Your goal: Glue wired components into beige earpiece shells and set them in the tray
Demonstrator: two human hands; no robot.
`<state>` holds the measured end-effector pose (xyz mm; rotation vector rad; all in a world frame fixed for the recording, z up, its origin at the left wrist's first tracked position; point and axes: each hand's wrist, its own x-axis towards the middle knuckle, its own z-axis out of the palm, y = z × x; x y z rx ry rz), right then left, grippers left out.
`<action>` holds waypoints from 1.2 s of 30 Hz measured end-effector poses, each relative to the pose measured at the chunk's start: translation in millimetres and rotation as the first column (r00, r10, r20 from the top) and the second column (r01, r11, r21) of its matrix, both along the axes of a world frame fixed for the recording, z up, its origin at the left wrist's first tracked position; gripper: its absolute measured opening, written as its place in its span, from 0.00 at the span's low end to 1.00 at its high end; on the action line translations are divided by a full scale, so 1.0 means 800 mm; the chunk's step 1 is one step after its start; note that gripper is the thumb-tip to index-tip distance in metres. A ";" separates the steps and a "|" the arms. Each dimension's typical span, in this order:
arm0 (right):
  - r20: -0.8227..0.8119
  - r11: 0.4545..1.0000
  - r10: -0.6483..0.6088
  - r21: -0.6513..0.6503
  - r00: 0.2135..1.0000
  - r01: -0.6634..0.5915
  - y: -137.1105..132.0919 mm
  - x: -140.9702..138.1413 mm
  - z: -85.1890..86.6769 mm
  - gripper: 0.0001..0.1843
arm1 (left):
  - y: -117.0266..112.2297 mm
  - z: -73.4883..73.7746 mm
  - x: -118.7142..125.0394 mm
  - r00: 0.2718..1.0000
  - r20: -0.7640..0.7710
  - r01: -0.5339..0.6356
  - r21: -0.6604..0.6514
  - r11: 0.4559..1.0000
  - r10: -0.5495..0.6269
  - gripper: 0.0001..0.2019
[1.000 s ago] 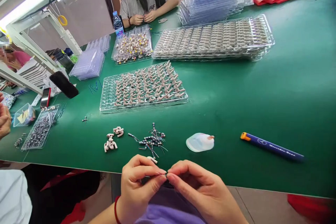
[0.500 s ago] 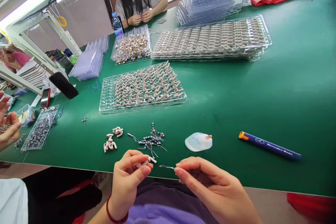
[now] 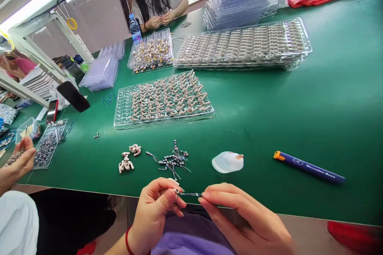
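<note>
My left hand (image 3: 157, 207) is closed on a small beige earbud shell (image 3: 176, 191), mostly hidden by the thumb and fingers. Thin wires run from the shell across to my right hand (image 3: 239, 213). Pinched between the right thumb and forefinger is a small wired part (image 3: 196, 194) with a dark end, and its wires reach the shell's opening; how far in they go, I cannot tell. Just beyond the left fingers lies a pale shell piece (image 3: 173, 181). Farther out are a heap of wired parts (image 3: 174, 161) and several loose earbud shells (image 3: 126, 164).
A clear tray of beige shells (image 3: 164, 97) stands mid-table, with stacked filled trays (image 3: 242, 46) behind. A whitish disc (image 3: 227, 162) and a blue pen-like cutter (image 3: 309, 167) lie at right. A co-worker's hand (image 3: 22, 159) is at left; another person (image 3: 158, 0) sits opposite.
My hands have come together: the wires now meet the shell in my left hand, which has moved slightly right. The co-worker's hand at left has shifted right and lower.
</note>
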<state>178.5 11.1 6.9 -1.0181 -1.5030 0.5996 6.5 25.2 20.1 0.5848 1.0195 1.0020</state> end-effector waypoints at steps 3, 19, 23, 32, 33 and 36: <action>0.023 1.000 0.009 0.024 1.000 -0.010 0.000 -0.001 0.003 0.13 | -0.002 0.000 -0.001 0.999 0.036 0.021 -0.026 0.999 -0.020 0.12; 0.052 0.998 0.030 0.053 0.998 -0.033 0.006 -0.001 0.003 0.09 | -0.004 -0.003 -0.002 0.999 -0.002 0.041 -0.035 0.999 -0.041 0.13; 0.057 0.994 0.075 0.070 0.996 -0.079 0.007 -0.001 0.003 0.11 | -0.004 -0.004 -0.001 0.996 -0.049 0.067 -0.048 0.997 -0.069 0.14; 0.075 0.982 0.187 -0.005 0.979 -0.188 0.007 -0.002 -0.004 0.13 | -0.005 -0.016 -0.005 0.975 -0.152 0.160 -0.031 0.987 -0.163 0.15; 0.076 0.983 0.184 -0.019 0.980 -0.183 0.007 -0.002 -0.005 0.12 | -0.005 -0.016 -0.006 0.971 -0.173 0.165 -0.019 0.986 -0.166 0.15; 0.067 0.982 0.176 -0.083 0.982 -0.170 0.006 -0.001 -0.005 0.10 | -0.007 -0.015 -0.006 0.958 -0.231 0.177 0.017 0.984 -0.168 0.16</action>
